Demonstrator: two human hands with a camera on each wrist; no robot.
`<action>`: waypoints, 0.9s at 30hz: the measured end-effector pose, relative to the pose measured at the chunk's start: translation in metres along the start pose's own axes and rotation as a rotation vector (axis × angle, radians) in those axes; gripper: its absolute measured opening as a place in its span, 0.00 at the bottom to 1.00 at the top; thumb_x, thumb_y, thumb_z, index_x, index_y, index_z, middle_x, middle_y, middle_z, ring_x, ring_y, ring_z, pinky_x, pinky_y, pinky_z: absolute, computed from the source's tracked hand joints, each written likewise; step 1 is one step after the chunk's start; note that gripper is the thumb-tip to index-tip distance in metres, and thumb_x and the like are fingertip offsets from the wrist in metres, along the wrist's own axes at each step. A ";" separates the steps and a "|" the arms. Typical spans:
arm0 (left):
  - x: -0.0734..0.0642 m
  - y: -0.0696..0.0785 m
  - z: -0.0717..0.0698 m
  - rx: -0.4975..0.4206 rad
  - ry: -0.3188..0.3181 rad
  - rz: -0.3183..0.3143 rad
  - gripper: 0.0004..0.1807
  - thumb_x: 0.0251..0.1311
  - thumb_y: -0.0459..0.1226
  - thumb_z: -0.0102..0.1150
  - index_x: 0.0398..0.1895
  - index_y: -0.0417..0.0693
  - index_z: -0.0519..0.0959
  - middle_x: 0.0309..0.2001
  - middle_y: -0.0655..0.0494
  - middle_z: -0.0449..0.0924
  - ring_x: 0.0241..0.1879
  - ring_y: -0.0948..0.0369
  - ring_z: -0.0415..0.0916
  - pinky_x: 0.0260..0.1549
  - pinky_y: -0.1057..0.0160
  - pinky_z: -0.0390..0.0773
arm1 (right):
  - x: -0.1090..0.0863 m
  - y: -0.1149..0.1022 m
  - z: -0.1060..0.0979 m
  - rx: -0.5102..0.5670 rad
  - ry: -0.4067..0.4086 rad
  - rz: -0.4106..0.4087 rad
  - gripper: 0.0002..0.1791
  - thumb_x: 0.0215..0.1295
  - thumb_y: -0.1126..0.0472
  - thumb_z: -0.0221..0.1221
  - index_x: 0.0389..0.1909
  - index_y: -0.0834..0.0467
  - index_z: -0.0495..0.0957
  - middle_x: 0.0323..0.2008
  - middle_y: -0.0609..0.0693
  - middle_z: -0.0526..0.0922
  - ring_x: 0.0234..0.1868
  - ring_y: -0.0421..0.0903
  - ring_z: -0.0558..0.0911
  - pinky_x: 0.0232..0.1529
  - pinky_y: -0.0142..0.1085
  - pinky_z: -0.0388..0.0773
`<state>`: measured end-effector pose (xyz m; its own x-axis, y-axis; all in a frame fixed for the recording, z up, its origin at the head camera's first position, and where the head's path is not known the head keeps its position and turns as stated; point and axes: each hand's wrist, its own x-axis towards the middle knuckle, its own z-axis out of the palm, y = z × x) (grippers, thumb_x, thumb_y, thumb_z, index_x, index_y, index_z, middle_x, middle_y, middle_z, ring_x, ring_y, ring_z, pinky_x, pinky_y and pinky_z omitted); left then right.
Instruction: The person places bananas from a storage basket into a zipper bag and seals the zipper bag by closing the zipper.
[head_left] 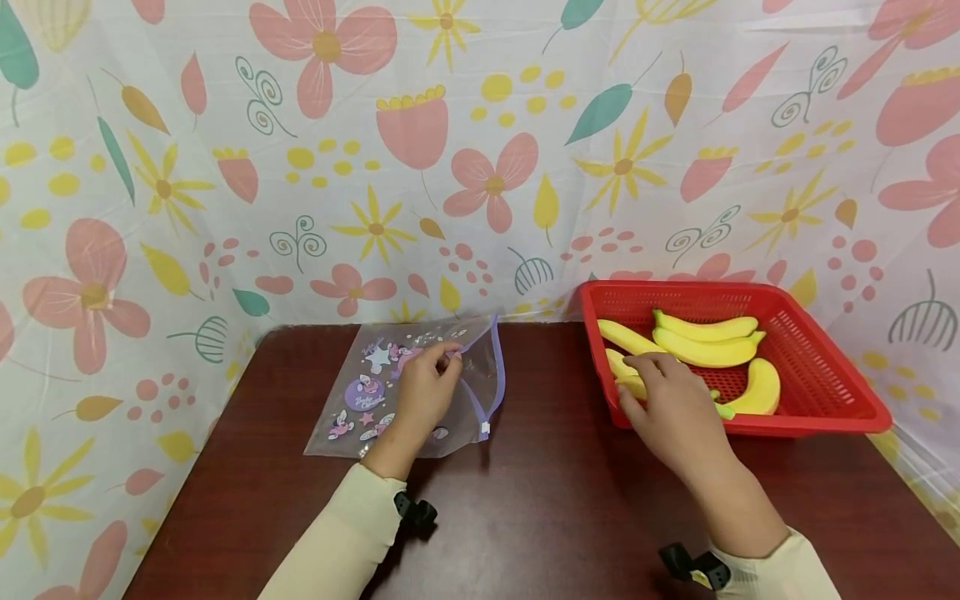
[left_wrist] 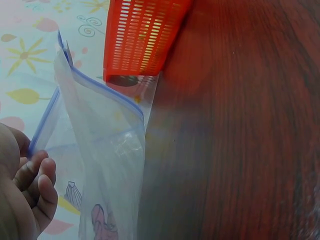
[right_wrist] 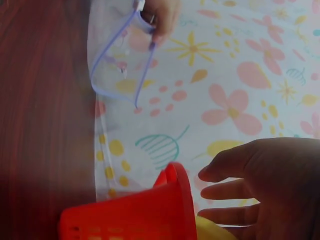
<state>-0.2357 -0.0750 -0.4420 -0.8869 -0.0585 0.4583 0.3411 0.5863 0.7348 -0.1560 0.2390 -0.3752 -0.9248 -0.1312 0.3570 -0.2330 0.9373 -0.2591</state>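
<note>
A clear zip bag (head_left: 375, 392) with a purple zip edge and pink cartoon prints lies on the table, its mouth parted toward the right. My left hand (head_left: 429, 387) pinches the upper edge of that mouth; the left wrist view shows the thumb and finger on the purple strip (left_wrist: 45, 120). On the right stands a red basket (head_left: 817, 375) holding several yellow bananas (head_left: 708, 346). Over its near left corner hovers my right hand (head_left: 671, 408), fingers spread above the bananas there. In the right wrist view those fingers (right_wrist: 227, 192) are apart, with a banana (right_wrist: 212, 230) partly hidden beneath.
The dark red-brown table (head_left: 540, 500) lies under everything. A flowered cloth (head_left: 480, 167) hangs behind and along both sides. The basket's raised rim (head_left: 600, 358) stands between the bag and the bananas. A white slider (head_left: 484, 428) sits at the bag's near corner.
</note>
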 end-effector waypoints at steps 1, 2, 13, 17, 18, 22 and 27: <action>0.000 0.000 0.000 0.000 -0.003 -0.001 0.11 0.65 0.36 0.58 0.46 0.46 0.87 0.22 0.57 0.78 0.20 0.65 0.66 0.23 0.66 0.68 | 0.000 0.002 -0.001 -0.006 -0.013 0.009 0.29 0.58 0.58 0.70 0.59 0.65 0.77 0.56 0.69 0.77 0.56 0.68 0.75 0.55 0.68 0.71; 0.001 0.000 0.000 0.000 -0.006 -0.002 0.11 0.65 0.36 0.58 0.46 0.46 0.87 0.22 0.57 0.77 0.19 0.65 0.66 0.22 0.66 0.68 | 0.000 0.004 -0.001 -0.013 -0.025 0.015 0.29 0.58 0.58 0.69 0.59 0.65 0.77 0.55 0.69 0.77 0.56 0.69 0.75 0.55 0.68 0.71; 0.002 -0.001 0.001 -0.022 -0.010 -0.014 0.11 0.65 0.36 0.59 0.46 0.46 0.87 0.21 0.56 0.77 0.19 0.65 0.66 0.21 0.66 0.67 | -0.004 0.021 -0.006 -0.043 -0.134 0.099 0.30 0.60 0.57 0.66 0.61 0.67 0.74 0.54 0.71 0.76 0.51 0.69 0.77 0.51 0.66 0.75; 0.001 -0.001 0.000 -0.025 -0.006 -0.020 0.11 0.65 0.36 0.58 0.45 0.45 0.87 0.21 0.56 0.76 0.19 0.65 0.66 0.21 0.66 0.67 | -0.004 0.026 -0.006 -0.040 -0.177 0.126 0.33 0.60 0.56 0.66 0.64 0.67 0.72 0.55 0.72 0.75 0.51 0.69 0.77 0.50 0.66 0.76; 0.001 -0.001 0.000 -0.023 -0.004 -0.019 0.11 0.65 0.36 0.58 0.45 0.46 0.87 0.21 0.56 0.76 0.19 0.65 0.66 0.21 0.66 0.67 | -0.004 0.028 -0.006 -0.038 -0.189 0.133 0.33 0.60 0.55 0.66 0.64 0.67 0.72 0.56 0.72 0.74 0.51 0.69 0.77 0.50 0.66 0.76; 0.001 -0.002 0.000 -0.015 0.002 -0.016 0.11 0.64 0.36 0.59 0.45 0.46 0.87 0.20 0.57 0.76 0.19 0.65 0.66 0.22 0.66 0.67 | -0.003 0.032 -0.007 -0.028 -0.221 0.148 0.35 0.61 0.55 0.66 0.66 0.65 0.70 0.57 0.73 0.72 0.51 0.70 0.76 0.50 0.67 0.76; 0.001 -0.001 -0.001 -0.012 0.002 -0.018 0.11 0.65 0.36 0.59 0.45 0.47 0.87 0.20 0.57 0.76 0.18 0.65 0.65 0.21 0.67 0.67 | -0.002 0.034 -0.008 -0.004 -0.228 0.146 0.34 0.63 0.55 0.66 0.67 0.65 0.69 0.58 0.73 0.71 0.53 0.71 0.76 0.53 0.68 0.75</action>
<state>-0.2365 -0.0767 -0.4420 -0.8924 -0.0707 0.4456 0.3285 0.5751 0.7492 -0.1593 0.2742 -0.3774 -0.9925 -0.0630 0.1047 -0.0910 0.9528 -0.2897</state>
